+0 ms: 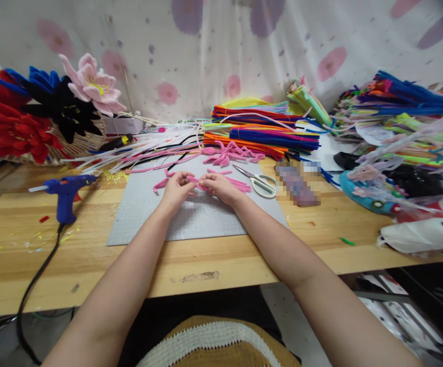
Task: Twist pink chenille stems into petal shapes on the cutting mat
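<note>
Both hands meet above a grey cutting mat (141,214). My left hand (179,187) pinches one end of a pink pipe cleaner (194,180), and my right hand (218,184) grips it close by, fingertips almost touching. How the piece is bent between the fingers is too small to tell. Further pink pipe cleaners (242,185) lie on the mat, partly behind my right hand. Shaped pink petals (225,154) are piled at the mat's far edge. Scissors (261,184) with pale handles rest right of my right hand, blades partly spread.
A blue glue gun (66,196) stands at the left, its cord hanging off the front edge. Fuzzy flowers (19,127) fill the back left. Bundles of coloured pipe cleaners (275,137) lie at the back. A white bottle-like thing (416,235) lies at the right.
</note>
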A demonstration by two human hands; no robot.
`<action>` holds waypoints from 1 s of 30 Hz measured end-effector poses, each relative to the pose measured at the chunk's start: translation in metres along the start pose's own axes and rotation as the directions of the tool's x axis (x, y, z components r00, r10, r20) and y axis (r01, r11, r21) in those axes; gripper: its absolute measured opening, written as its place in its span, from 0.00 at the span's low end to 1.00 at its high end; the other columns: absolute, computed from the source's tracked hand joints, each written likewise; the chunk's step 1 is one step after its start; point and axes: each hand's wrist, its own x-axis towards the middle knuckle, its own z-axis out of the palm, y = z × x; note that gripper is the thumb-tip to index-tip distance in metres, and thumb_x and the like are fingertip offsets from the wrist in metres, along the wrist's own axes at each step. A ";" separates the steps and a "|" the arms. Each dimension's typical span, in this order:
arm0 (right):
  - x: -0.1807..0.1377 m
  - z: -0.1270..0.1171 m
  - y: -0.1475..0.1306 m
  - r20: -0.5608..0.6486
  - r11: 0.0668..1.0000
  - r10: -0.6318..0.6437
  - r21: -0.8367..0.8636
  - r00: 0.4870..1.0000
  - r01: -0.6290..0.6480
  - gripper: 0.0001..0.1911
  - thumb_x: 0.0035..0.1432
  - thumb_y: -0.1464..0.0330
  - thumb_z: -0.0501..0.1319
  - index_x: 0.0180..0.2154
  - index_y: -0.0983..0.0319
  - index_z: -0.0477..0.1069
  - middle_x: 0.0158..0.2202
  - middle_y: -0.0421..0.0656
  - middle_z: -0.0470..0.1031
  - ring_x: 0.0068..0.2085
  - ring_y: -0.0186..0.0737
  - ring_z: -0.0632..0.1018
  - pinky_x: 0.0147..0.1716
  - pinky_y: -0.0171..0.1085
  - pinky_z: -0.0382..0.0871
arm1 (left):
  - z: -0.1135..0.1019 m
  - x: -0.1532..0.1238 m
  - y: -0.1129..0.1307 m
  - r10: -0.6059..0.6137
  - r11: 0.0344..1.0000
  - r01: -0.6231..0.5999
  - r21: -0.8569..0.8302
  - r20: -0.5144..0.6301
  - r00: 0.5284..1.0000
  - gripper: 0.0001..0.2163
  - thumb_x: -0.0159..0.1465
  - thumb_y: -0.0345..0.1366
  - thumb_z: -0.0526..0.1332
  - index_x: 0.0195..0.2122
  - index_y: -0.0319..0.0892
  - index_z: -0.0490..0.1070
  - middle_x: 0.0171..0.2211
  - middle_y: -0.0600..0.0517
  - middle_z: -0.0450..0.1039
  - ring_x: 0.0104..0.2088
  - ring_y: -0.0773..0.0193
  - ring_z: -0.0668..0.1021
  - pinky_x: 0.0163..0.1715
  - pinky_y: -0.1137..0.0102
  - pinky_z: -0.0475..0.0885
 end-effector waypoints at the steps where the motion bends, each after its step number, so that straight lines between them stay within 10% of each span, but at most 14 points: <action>1: 0.000 0.000 0.000 0.004 1.000 -0.002 0.005 1.000 0.002 0.11 0.41 0.63 0.61 0.25 0.64 0.65 0.19 0.33 0.60 0.19 0.24 0.56 0.18 0.29 0.45 | 0.000 0.000 0.000 -0.002 1.000 0.003 0.006 -0.011 1.000 0.15 0.42 0.32 0.63 0.33 0.40 0.65 0.23 0.56 0.67 0.25 0.69 0.72 0.22 0.73 0.70; 30: 0.001 -0.004 0.003 0.062 0.998 -0.022 -0.051 0.998 0.025 0.10 0.43 0.63 0.59 0.25 0.64 0.64 0.22 0.34 0.62 0.20 0.24 0.59 0.18 0.28 0.49 | 0.000 0.002 -0.003 0.060 0.996 -0.059 0.063 -0.017 0.998 0.17 0.44 0.35 0.66 0.36 0.40 0.65 0.23 0.56 0.68 0.22 0.70 0.73 0.17 0.78 0.66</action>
